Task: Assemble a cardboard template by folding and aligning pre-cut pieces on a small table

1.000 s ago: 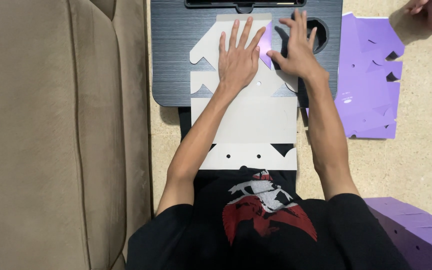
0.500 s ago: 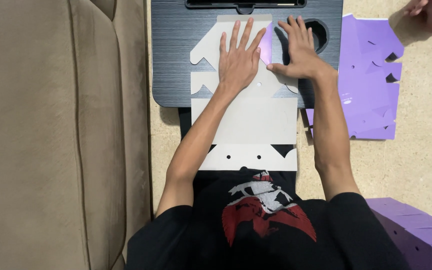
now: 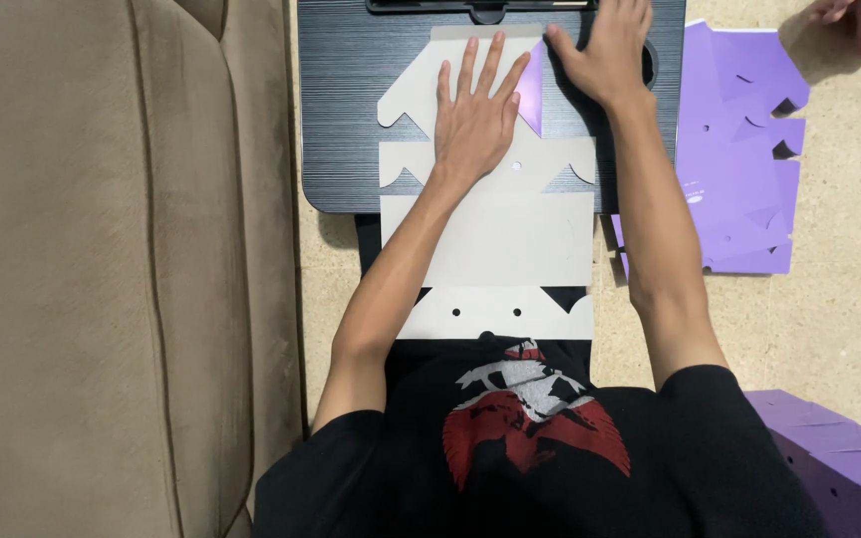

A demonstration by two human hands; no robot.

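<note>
A flat die-cut cardboard box blank (image 3: 495, 239), grey-white on the side that faces up, lies across a dark lap table (image 3: 346, 110) and my lap. My left hand (image 3: 472, 118) presses flat on its upper part, fingers spread. My right hand (image 3: 605, 55) rests at the blank's top right corner, where a flap (image 3: 530, 92) is folded over and shows its purple side. The thumb touches the top of that flap. Neither hand grips anything.
A beige sofa (image 3: 112, 269) fills the left. A flat purple blank (image 3: 739, 149) lies on the tiled floor at right, and a stack of purple sheets (image 3: 839, 463) at lower right. Another person's hand (image 3: 849, 25) shows at the top right corner.
My right hand has slid up and to the right along the folded purple flap, toward the blank's top corner. The left hand has stayed pressed in place.
</note>
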